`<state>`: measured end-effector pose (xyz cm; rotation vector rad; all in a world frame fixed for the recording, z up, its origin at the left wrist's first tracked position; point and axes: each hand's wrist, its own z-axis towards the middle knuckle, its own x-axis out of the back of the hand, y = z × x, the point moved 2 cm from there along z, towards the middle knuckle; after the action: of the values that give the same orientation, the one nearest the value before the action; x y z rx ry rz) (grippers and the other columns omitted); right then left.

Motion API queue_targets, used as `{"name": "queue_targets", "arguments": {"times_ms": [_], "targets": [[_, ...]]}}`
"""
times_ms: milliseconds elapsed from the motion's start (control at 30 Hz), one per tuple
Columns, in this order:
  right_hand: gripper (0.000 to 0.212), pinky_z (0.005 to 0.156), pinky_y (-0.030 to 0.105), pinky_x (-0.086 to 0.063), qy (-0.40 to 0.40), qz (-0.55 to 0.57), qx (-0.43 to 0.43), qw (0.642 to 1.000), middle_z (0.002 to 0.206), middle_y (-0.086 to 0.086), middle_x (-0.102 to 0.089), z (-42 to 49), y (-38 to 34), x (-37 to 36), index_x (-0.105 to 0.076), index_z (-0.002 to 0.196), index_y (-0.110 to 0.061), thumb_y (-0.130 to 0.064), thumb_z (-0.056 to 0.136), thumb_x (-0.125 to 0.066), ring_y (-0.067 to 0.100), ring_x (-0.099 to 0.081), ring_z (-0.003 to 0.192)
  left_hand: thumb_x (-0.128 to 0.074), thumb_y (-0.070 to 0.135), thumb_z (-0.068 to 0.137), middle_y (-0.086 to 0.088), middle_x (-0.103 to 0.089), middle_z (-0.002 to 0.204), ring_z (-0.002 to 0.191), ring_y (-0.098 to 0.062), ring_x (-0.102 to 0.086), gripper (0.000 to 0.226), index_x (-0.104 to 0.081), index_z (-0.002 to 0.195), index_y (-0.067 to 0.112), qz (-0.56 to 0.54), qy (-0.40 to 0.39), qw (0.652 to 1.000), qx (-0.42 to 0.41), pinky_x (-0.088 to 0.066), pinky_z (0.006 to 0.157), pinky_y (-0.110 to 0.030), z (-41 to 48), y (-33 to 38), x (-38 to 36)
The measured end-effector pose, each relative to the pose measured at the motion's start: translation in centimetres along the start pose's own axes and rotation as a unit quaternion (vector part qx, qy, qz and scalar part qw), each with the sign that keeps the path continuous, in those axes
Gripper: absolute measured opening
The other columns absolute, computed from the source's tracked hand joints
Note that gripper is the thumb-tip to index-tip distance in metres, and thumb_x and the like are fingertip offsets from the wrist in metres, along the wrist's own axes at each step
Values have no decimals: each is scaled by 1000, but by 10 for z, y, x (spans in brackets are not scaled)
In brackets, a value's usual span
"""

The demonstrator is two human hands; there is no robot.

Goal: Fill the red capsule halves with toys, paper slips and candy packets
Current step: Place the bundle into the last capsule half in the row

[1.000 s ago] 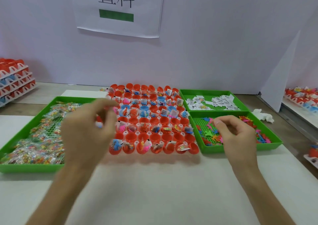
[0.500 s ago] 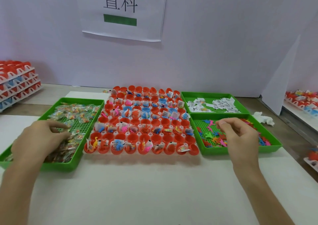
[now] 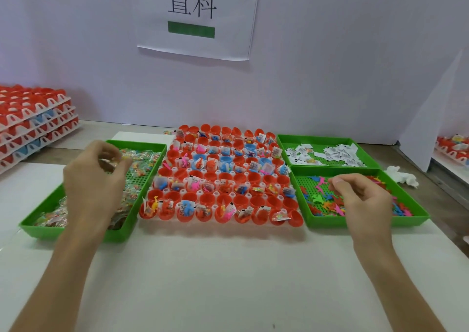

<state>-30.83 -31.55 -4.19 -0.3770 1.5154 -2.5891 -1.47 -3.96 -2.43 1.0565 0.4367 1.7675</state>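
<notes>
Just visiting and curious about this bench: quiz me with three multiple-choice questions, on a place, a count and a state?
1. Where are the loose paper slips? A. Far right tray. B. Bare table in front. C. Stacked racks.
2. How many green trays are out? A. Two. B. Three. C. Five.
3. What is the left hand doing? A. Lying flat. B. Pinching a candy packet. C. Gripping a capsule half.
Key: 1 A, white slips cover its floor. 2 B, candy tray, toy tray, far right tray. 3 B, a clear packet is pinched above the candy tray.
</notes>
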Motion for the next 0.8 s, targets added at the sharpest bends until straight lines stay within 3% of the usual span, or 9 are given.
{"name": "queue_targets", "arguments": {"times_ms": [100,167,300,433,533,600,800], "targets": [[28,67,11,-49,2,-5,-1,1000,74,-14,-72,0,1,0,-70,74,-28,-7,91,-64,0,-65,72,-78,13,84,0,-61,76,65,-12,-57,17,-62,87,12,-40,-9,994,-99,-49,65,-30,-14,27,-14],[28,67,12,-50,5,-8,-3,1000,74,-14,-72,-1,1,0,-71,74,-28,-7,91,-65,1,-65,72,-81,13,83,5,-59,71,64,-10,-56,21,-60,85,12,-86,-17,984,-156,-45,62,-19,-30,46,-24],[27,69,22,-52,8,-19,-9,1000,71,-14,-71,0,3,0,-70,75,-27,-7,92,-65,0,-64,69,-77,21,87,13,-52,70,62,-1,-48,21,-56,86,17,-196,-33,938,-284,-39,61,-6,-78,84,-42],[23,68,21,-49,7,-55,7,998,71,-17,-69,-2,2,-1,-70,77,-27,-9,92,-66,0,-62,69,-68,29,94,7,-61,72,64,0,-48,16,-53,91,23,-266,-145,885,-353,-42,58,-12,-130,103,-63],[17,66,12,-47,10,-93,38,995,73,-14,-69,-3,1,-2,-71,80,-21,-9,91,-67,0,-63,72,-66,31,97,9,-54,68,62,4,-36,21,-50,87,22,-273,-196,865,-372,-31,56,-11,-154,108,-69],[14,65,9,-45,12,-112,42,993,76,-13,-69,-1,2,-1,-71,81,-18,-9,91,-67,-1,-62,73,-63,33,99,7,-52,66,59,-3,-36,23,-48,86,21,-251,-208,853,-408,-26,55,-13,-162,110,-70],[8,69,22,-47,-80,-241,-10,967,89,-9,-72,42,15,-5,-73,87,-25,-18,90,-70,2,-62,82,-58,35,100,6,-59,70,57,-12,-47,19,-47,91,23,-204,-241,837,-447,-37,44,-24,-165,112,-75]]}}
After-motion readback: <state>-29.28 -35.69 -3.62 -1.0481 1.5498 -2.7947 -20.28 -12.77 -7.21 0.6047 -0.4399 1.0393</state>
